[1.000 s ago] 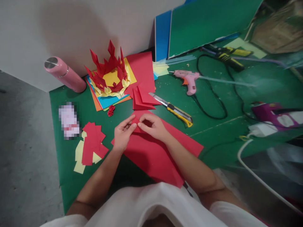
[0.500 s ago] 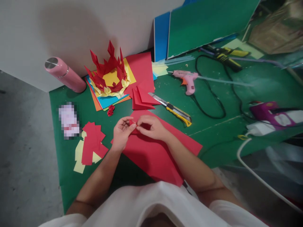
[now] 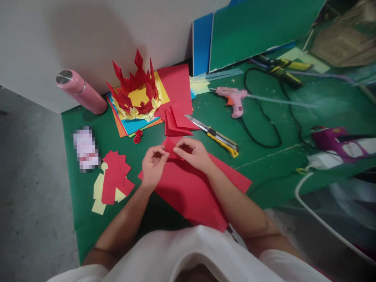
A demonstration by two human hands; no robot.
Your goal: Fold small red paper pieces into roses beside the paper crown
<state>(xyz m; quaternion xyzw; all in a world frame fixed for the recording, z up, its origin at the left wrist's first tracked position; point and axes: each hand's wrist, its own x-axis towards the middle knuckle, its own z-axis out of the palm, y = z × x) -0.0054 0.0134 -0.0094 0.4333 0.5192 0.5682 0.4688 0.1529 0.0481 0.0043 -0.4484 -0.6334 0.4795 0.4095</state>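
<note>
The left hand (image 3: pixel 153 164) and the right hand (image 3: pixel 195 154) are grasping the piece (image 3: pixel 169 144), a small folded red paper, between thumbs and fingertips. The piece is sitting between the two hands, above the far end of the red sheet (image 3: pixel 190 192), which is lying beneath both hands on the worktop (image 3: pixel 264 164). Just beyond the hands, folded red papers (image 3: pixel 176 123) are resting in a group. Beyond the right hand, the cutter (image 3: pixel 222 142) is lying diagonally, its blade pointing away toward those papers; farther out on the same side, the glue gun (image 3: pixel 235 98) is lying with its nozzle facing left. To the left of the left hand, red and yellow strips (image 3: pixel 113 176) are overlapping in a loose pile. Beyond the left hand, red roses (image 3: pixel 138 137) are lying close by, and farther out the crown (image 3: pixel 127 102) is resting on stacked paper (image 3: pixel 132 127). Left of the crown, the pink flask (image 3: pixel 84 94) is standing.
</note>
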